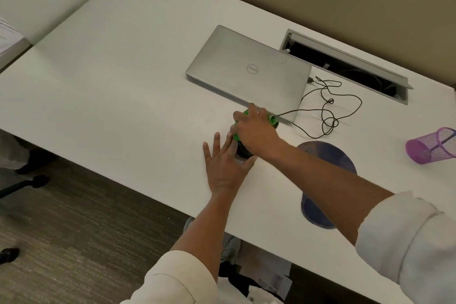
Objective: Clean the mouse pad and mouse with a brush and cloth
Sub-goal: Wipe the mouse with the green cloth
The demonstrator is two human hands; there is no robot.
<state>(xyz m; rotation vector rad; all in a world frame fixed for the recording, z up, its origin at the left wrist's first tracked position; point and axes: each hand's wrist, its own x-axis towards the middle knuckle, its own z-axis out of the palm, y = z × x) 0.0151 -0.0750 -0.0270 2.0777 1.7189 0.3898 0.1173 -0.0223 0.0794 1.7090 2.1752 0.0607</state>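
A smooth white desk with a wavy far edge fills most of the view. Near its front edge the left hand lies flat, palm down, fingers spread, its thumb side touching a dark rounded mouse. The right hand reaches across from the right and curls over a bright green brush, whose plastic shows at both sides of the knuckles; the brush sits on top of the mouse, and most of it is hidden under the hand. A thin dark cable runs from the mouse area in loose tangled loops to a plug beside the laptop, a closed, flat, matte silver slab with rounded corners and a round logo on the lid.

The pad is a dull purple oval, thin and flat, lying well to the right of the mouse; the right forearm crosses over its middle, so only its near and far ends show. No cloth can be made out.

At the right edge a purple wire-mesh cup lies on its side. Behind the laptop a grey metal hatch stands open over a dark cable trough. Both sleeves are pale fabric, rolled up. Below the desk is grey ribbed carpet
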